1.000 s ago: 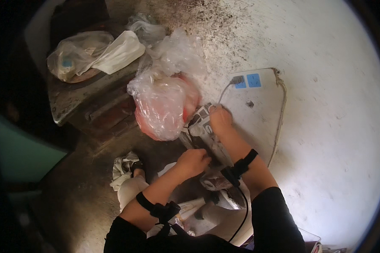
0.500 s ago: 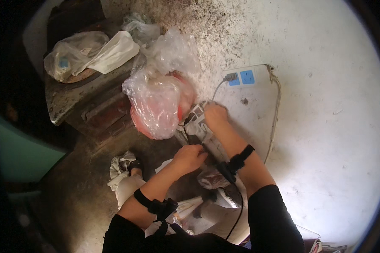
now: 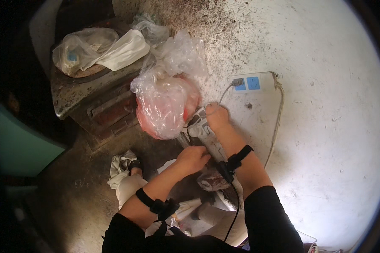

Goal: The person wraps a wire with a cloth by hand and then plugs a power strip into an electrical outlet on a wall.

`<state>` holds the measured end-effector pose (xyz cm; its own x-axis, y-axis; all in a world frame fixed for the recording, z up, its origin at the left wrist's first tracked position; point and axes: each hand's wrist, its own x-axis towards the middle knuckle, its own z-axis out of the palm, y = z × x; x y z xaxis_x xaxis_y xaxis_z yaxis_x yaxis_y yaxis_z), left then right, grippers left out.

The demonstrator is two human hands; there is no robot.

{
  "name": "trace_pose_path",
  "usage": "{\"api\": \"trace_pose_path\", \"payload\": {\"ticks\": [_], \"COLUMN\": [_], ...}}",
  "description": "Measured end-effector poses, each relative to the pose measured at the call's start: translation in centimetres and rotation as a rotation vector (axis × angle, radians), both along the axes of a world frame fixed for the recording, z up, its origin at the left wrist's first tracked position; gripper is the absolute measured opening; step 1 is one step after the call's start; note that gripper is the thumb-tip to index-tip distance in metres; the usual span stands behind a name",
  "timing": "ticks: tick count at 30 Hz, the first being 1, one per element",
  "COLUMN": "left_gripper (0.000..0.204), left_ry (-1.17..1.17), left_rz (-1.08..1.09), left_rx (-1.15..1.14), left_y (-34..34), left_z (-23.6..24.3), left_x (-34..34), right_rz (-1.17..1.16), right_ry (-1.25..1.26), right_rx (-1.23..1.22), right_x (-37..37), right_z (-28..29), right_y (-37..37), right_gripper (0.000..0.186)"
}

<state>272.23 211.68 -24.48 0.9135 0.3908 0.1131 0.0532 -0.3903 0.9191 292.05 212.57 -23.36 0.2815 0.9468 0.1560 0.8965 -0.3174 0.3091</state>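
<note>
My right hand (image 3: 218,117) is closed at the upper edge of a white printed plastic bag (image 3: 202,129), beside the wall, with its fingertips mostly hidden. Lower and to the left, my left hand (image 3: 192,159) has its fingers curled; whatever they hold cannot be made out. A thin dark strip (image 3: 189,131) shows between the printed bag and my left hand. Just left of my right hand rests a clear plastic bag (image 3: 160,101) with red material in it. Below my left hand lies a smaller clear bag (image 3: 212,180) with dark reddish contents.
A grimy stove-like block (image 3: 74,96) stands at the far left with plastic bags and a white sheet (image 3: 124,49) on top. On the wall, a grey plug (image 3: 237,82) sits in a blue socket, its cord running down by my right hand. My shoe (image 3: 135,164) is on the floor.
The view has shifted a little, moving the stove and bags rightward in the picture. My right hand stays at the printed bag; my left hand remains curled and slightly farther right.
</note>
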Motion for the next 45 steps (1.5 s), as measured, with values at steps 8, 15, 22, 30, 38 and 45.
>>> {"api": "trace_pose_path", "payload": {"ticks": [8, 15, 22, 30, 38, 45], "left_gripper": [0.022, 0.021, 0.022, 0.025, 0.025, 0.025], "left_ry": [0.089, 0.030, 0.089, 0.121, 0.211, 0.185], "left_rz": [0.000, -0.018, 0.004, -0.054, -0.049, -0.055], "left_rx": [-0.020, 0.002, -0.059, -0.011, 0.081, 0.055], "left_y": [0.2, -0.2, 0.1, -0.4, -0.8, 0.0], "left_z": [0.4, 0.0, 0.2, 0.0, -1.6, -0.4], "left_x": [-0.4, 0.3, 0.0, -0.1, 1.1, -0.7], "right_rz": [-0.029, 0.102, 0.039, -0.017, 0.001, 0.100], "right_ry": [-0.074, 0.199, 0.205, 0.322, 0.073, 0.331], "right_rx": [-0.229, 0.090, -0.063, 0.100, 0.118, 0.003], "right_x": [-0.9, 0.6, -0.9, -4.9, -4.7, -4.7], "right_z": [1.9, 0.1, 0.5, 3.3, -5.9, -6.5], "right_y": [-3.8, -0.9, -7.0, -6.9, -1.5, -7.5], "right_gripper": [0.010, 0.018, 0.020, 0.021, 0.028, 0.021]}}
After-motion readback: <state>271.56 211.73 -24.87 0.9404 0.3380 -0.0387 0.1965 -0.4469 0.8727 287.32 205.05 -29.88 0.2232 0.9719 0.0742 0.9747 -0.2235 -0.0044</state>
